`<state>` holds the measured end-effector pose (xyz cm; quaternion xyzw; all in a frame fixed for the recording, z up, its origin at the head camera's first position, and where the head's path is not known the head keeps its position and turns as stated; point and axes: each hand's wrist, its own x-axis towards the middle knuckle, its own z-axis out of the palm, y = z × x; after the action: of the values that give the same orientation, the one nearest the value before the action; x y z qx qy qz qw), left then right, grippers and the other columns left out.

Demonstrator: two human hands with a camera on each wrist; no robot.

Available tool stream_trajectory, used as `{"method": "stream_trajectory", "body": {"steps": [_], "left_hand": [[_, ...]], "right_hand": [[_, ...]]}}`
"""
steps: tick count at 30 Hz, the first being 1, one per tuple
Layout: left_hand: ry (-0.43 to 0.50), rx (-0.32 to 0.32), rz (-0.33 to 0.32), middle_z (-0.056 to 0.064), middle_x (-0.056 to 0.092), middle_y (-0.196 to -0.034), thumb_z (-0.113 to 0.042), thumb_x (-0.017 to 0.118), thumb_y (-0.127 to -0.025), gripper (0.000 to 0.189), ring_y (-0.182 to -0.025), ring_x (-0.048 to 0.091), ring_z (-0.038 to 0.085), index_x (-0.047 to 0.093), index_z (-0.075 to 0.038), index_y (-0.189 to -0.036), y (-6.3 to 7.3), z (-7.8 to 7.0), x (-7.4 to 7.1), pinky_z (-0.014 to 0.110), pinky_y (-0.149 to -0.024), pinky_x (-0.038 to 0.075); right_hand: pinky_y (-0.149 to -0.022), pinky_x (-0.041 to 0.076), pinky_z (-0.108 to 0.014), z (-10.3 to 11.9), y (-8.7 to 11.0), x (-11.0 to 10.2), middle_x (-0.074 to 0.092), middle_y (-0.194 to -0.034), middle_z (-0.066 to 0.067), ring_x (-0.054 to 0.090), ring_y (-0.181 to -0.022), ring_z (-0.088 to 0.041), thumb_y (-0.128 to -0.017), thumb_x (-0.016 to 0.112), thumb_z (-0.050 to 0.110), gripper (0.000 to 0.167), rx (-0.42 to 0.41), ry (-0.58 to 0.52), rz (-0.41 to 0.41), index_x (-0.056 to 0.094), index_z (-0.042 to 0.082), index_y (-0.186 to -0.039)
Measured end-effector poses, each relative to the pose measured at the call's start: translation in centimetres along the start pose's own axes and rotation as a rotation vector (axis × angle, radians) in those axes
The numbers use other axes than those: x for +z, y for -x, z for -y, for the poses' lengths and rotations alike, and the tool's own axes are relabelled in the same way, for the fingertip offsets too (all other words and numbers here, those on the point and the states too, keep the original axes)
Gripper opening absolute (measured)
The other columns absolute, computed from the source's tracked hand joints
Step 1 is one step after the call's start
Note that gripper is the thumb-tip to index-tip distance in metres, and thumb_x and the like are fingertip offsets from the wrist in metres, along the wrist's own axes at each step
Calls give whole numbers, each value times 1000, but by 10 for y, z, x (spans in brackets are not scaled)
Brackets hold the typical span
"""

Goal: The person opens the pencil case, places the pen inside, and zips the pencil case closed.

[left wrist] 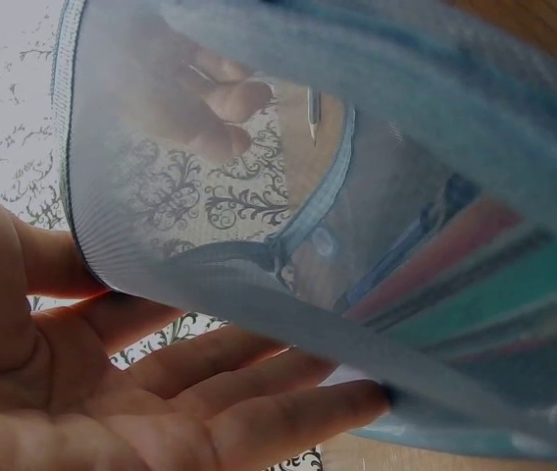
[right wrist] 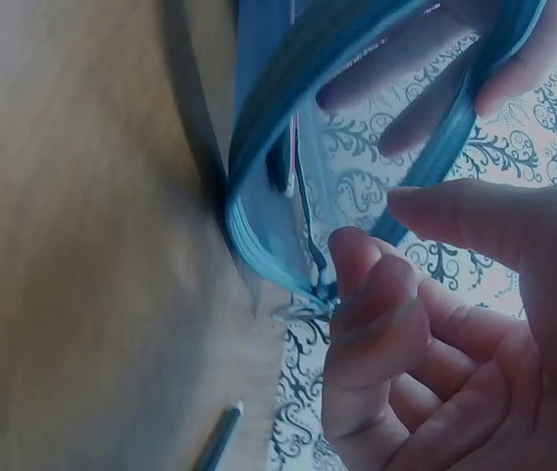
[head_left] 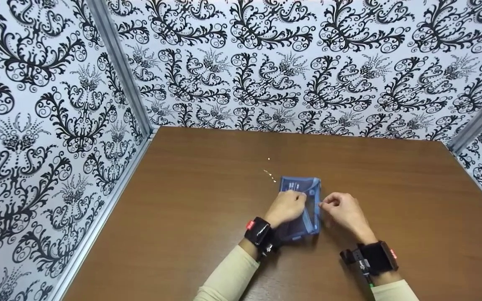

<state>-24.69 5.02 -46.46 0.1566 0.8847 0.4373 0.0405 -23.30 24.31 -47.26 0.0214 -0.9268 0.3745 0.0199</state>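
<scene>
A blue see-through mesh zip pouch (head_left: 313, 186) is held over the table with its mouth spread apart, as the right wrist view shows. My left hand (head_left: 285, 207) holds it by the side, the thumb at its edge and the fingers (left wrist: 288, 417) along its mesh. Inside, blurred through the mesh, are long red and green items (left wrist: 499, 294). At the zip rim (right wrist: 249, 226), my right hand (head_left: 343, 211) pinches the edge between thumb and forefinger. A dark pencil (right wrist: 222, 440) with a pale tip lies on the table beyond the pouch.
Small white marks (head_left: 270, 173) show on the brown wooden table (head_left: 199, 179) behind the pouch. Patterned panels (head_left: 274, 71) stand at the back and sides, joined by grey metal posts (head_left: 119, 62).
</scene>
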Motion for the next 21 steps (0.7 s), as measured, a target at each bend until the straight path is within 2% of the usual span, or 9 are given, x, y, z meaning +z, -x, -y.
{"method": "stream_trajectory", "body": {"steps": [5,11,15,17,21], "left_hand": [[-10,1,9,-6,40,-57,-24,44,-102,44,-54,43,8,42,-19,-58,0,-1,0,23,-50,33],[-32,23,2,-7,39,-55,-23,44,-102,45,-52,41,7,41,-19,-58,1,-1,0,23,-50,32],[-12,11,1,-7,39,-55,-24,44,-102,45,-51,41,7,41,-19,-58,1,0,1,23,-50,32],[-5,5,2,-7,39,-55,-25,43,-103,45,-51,41,7,41,-20,-58,1,0,0,23,-50,33],[0,4,0,-6,39,-55,-25,43,-103,45,-52,42,8,41,-19,-58,1,0,1,23,-51,33]], "right_hand": [[-66,47,-33,-5,0,-12,69,-81,-5,62,-73,-17,-87,71,18,10,-29,109,-26,70,8,-86],[-69,45,-33,-15,1,-34,69,-86,-6,60,-78,-18,-90,68,20,14,18,117,9,71,6,-91],[-64,49,-31,-25,1,-50,67,-80,-6,60,-71,-17,-93,63,16,20,81,13,73,70,-2,-98],[-60,52,-30,-31,1,-56,66,-80,-6,59,-68,-15,-94,60,13,23,130,-77,112,67,-7,-102],[-62,54,-29,-41,2,-67,69,-88,-4,60,-71,-14,-97,56,13,26,223,-210,158,64,-10,-108]]}}
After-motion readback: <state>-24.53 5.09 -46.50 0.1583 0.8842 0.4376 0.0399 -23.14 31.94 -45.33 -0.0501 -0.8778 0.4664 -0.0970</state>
